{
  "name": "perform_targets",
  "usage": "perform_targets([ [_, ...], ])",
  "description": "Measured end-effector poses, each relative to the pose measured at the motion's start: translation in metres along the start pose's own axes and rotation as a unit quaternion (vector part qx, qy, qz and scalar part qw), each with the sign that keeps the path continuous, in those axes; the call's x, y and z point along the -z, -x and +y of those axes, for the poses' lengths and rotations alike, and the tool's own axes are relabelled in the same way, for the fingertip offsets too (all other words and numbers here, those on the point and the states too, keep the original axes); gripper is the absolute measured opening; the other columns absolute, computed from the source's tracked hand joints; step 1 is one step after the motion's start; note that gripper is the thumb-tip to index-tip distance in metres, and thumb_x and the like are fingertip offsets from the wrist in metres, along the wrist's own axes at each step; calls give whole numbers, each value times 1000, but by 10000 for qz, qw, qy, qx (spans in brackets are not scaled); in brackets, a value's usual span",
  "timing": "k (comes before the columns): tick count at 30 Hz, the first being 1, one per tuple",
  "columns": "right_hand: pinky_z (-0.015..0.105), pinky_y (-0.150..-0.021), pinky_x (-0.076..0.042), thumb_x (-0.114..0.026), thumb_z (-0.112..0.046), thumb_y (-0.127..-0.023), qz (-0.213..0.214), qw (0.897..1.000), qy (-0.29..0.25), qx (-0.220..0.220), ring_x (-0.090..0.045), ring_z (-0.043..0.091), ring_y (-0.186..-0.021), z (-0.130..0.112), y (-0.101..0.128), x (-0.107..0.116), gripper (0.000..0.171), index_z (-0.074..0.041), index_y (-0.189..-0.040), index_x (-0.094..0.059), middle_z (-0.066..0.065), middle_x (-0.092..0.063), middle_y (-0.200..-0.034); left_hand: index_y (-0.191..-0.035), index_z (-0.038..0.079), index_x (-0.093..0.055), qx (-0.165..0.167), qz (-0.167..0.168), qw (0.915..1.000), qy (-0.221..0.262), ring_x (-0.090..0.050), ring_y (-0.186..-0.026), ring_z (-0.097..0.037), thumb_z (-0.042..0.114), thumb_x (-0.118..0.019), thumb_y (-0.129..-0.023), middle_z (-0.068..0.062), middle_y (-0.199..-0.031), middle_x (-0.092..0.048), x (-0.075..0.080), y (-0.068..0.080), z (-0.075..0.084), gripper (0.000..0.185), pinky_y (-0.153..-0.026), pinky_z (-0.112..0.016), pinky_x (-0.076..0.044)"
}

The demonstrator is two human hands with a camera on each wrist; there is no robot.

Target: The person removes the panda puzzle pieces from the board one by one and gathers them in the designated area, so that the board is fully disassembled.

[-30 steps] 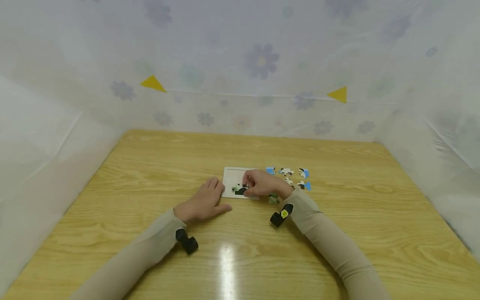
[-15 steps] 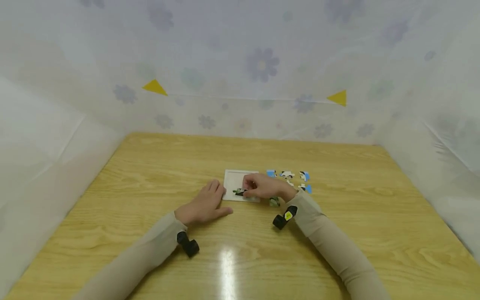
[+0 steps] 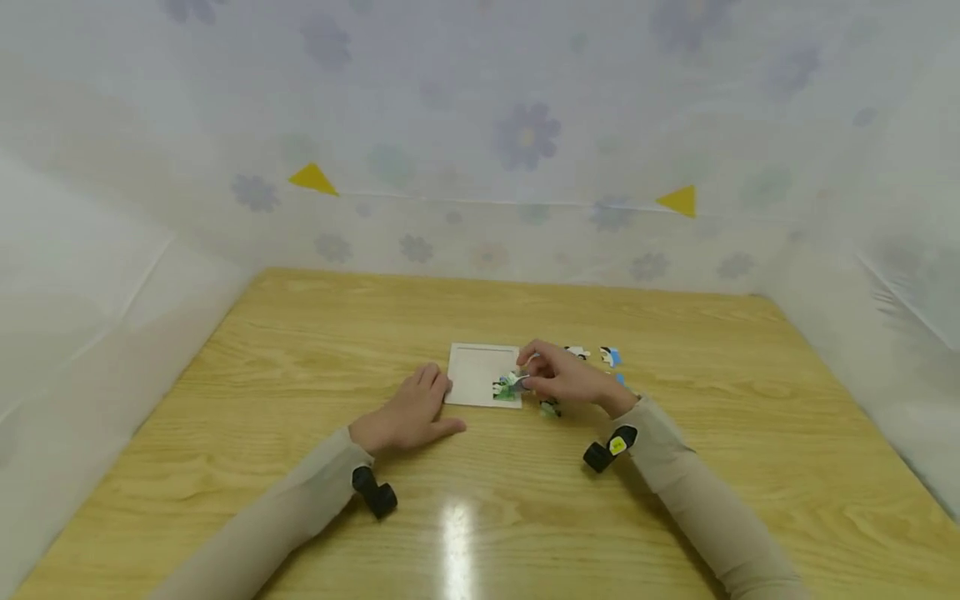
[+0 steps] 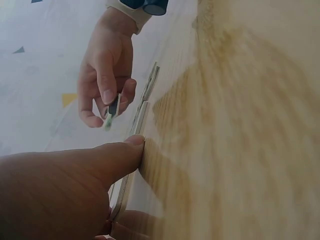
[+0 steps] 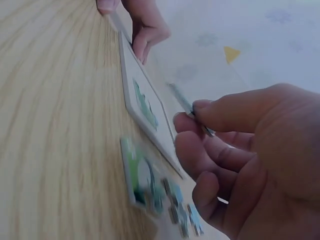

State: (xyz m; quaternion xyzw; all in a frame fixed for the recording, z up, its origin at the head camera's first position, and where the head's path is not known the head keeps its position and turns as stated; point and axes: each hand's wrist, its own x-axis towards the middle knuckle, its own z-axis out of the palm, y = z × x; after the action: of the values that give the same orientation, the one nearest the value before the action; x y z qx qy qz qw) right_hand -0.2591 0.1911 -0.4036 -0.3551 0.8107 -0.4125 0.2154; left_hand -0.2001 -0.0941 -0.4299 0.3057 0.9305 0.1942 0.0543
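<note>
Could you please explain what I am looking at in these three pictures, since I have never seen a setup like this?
There is no machine here: a person works with two bare hands at a wooden table, with a flowered plastic sheet around it. One picture comes from a camera on the person's head, looking down at both hands. The other two come from small black cameras strapped to the wrists, so each shows the scene from low beside that hand.

On the table lies a white puzzle tray with one piece in its near right corner. The left hand rests flat with its fingertips against the tray's left edge. The right hand pinches a puzzle piece between thumb and fingers, lifted just above the tray's right side. More loose pieces lie on the table to the right of the tray, and one sits just under the right hand.
</note>
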Motion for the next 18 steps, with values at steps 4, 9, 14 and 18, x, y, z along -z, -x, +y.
perform_targets([
  [4,26,-53,-41,-53,-8,-99,448,9981,398,121,-44,10,-54,7,13,5,16,0,-111,-47,11,-55,-75,-118,-4,-48,-45,55,10000,-29,-33,-94,-25,41,-62,-93,-10,-101,-34,-2,0,0,53,-81,-37,-28],
  [9,24,-55,-40,-58,-9,-96,821,9906,1071,221,-44,8,-58,11,31,8,10,-6,-104,-54,2,-55,-76,-118,-5,-48,-144,93,9999,-17,-32,-93,-26,40,-63,-92,-11,-101,-34,-1,2,0,53,-81,-37,-28],
  [14,24,-59,-41,-59,-9,-96,828,9904,1107,-22,-46,7,-62,15,48,9,11,-4,-103,-54,1,-57,-80,-118,-4,-48,-117,37,9999,15,-32,-94,-25,40,-62,-93,-10,-102,-34,1,3,1,53,-81,-37,-29],
  [18,24,-59,-42,-60,-9,-95,728,9903,1184,-84,-46,6,-62,18,56,16,11,-4,-103,-55,2,-57,-79,-118,-3,-48,-49,24,10000,-9,-32,-95,-25,42,-62,-93,-10,-102,-34,1,2,0,53,-82,-36,-28],
])
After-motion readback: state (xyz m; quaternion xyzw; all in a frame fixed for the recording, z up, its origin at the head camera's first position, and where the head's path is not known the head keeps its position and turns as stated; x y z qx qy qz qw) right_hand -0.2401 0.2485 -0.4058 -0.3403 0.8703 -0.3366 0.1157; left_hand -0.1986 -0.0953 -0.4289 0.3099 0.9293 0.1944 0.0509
